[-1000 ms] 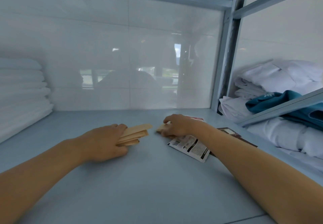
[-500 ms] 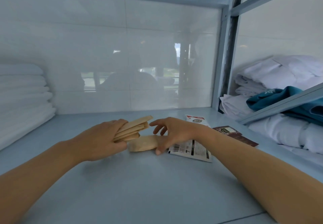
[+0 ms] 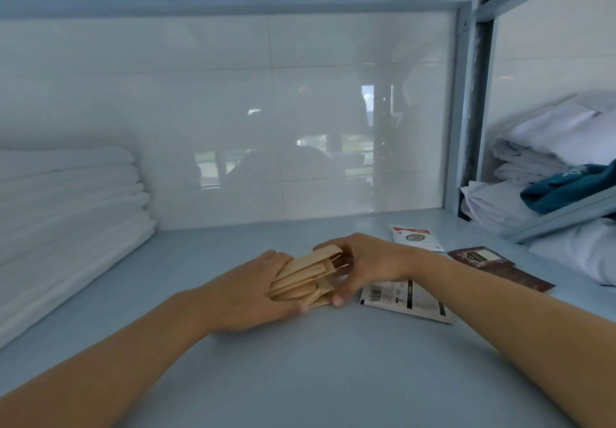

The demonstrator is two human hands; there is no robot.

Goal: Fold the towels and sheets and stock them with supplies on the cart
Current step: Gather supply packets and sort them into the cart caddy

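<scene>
Both forearms reach in over the shelf (image 3: 300,377): left hand (image 3: 246,289) grips the tan packets (image 3: 305,277), right hand (image 3: 366,260) curls round their far ends.

Soft, cool daylight fills the shelf (image 3: 333,377); window glare reflects in the glossy back wall (image 3: 300,120); wide-angle bending at edges; slight overall softness.

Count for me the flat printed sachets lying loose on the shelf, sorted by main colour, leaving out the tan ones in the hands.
White with red top: 1
Dark brown: 1
White with black print and barcode: 1
Total: 3
</scene>
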